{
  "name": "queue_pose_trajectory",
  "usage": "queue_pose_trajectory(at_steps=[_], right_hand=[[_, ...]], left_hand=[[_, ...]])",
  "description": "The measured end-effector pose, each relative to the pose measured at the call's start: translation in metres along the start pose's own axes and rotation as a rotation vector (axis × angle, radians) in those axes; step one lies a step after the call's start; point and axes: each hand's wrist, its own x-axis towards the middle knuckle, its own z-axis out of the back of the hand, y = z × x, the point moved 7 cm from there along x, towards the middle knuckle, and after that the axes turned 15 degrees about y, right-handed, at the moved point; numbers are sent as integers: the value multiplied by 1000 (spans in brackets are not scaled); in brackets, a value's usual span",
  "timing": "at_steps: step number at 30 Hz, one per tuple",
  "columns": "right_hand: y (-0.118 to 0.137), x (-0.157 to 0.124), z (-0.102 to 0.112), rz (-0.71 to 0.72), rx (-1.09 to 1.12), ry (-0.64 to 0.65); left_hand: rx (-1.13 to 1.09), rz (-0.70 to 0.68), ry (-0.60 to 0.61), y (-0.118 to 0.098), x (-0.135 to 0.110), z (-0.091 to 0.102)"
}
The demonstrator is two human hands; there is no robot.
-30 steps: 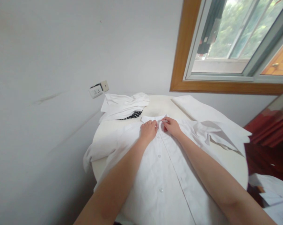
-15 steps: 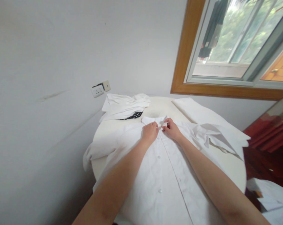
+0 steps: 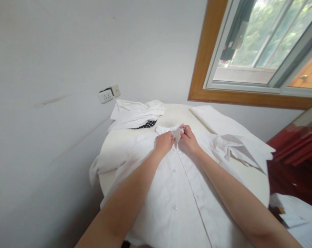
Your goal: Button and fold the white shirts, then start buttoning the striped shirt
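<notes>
A white button-up shirt [image 3: 181, 193] lies spread front-up on a round cream table [image 3: 111, 144], collar at the far end. My left hand [image 3: 164, 142] and my right hand [image 3: 188, 136] meet at the collar [image 3: 168, 130]. Both hands pinch the cloth on either side of the button placket just below the collar, fingers closed on the fabric. The shirt's right sleeve [image 3: 238, 148] lies crumpled toward the right; the left sleeve [image 3: 104, 165] hangs over the table's left edge.
A pile of folded white shirts over a black-striped cloth [image 3: 137, 115] sits at the table's far left. Another white garment [image 3: 215, 120] lies at the far right. A wall socket [image 3: 108, 94] is on the grey wall. A wood-framed window [image 3: 248, 51] is above right.
Both hands stayed at the collar and lifted the cloth slightly, bringing the two front edges closer together. The view shifted a little.
</notes>
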Motion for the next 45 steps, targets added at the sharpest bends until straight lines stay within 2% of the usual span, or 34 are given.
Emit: queue_pose_trajectory(at_steps=[6, 12, 15, 22, 26, 30, 37, 45], right_hand=[[-10, 1, -17, -45, 114, 52], [-11, -10, -3, -132, 156, -152], [-10, -14, -1, -176, 100, -185], [-11, -11, -2, -202, -8, -73], [-3, -8, 1, -110, 114, -79], [0, -6, -8, -50, 183, -26], [-11, -6, -17, -102, 77, 27], [-6, -5, -17, -151, -132, 40]], left_hand=[[-1, 22, 5, -1, -3, 2], [-10, 43, -7, -3, -6, 5], [-22, 39, -14, -2, -5, 5], [-68, 7, -50, 1, -2, 6], [-186, -10, -80, 4, -1, 8], [-335, 33, -84, 13, 1, 7], [-371, 25, -108, 17, 5, 5], [-408, 27, -137, 20, 2, 10]])
